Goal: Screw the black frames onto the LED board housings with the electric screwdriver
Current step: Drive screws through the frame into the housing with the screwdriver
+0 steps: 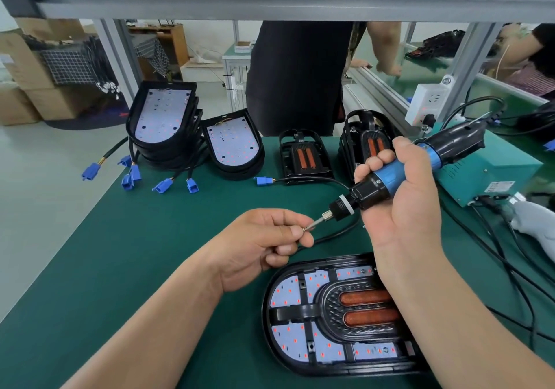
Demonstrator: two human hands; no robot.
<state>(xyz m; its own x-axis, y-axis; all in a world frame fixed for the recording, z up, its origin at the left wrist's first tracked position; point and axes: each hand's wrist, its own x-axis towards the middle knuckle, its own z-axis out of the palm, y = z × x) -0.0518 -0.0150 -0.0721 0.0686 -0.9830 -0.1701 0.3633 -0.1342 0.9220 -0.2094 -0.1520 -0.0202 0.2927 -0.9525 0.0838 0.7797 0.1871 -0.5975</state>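
right hand [402, 202]: fist round electric screwdriver [390, 178], bit slanting toward left hand [264, 238] | left: pinches something tiny at bit tip | framed LED housing [333, 316] just below both hands, nearer the right

Factory assembly line: green bench mat [150, 238], aluminium framing [270, 1], stacked housings [162, 124].
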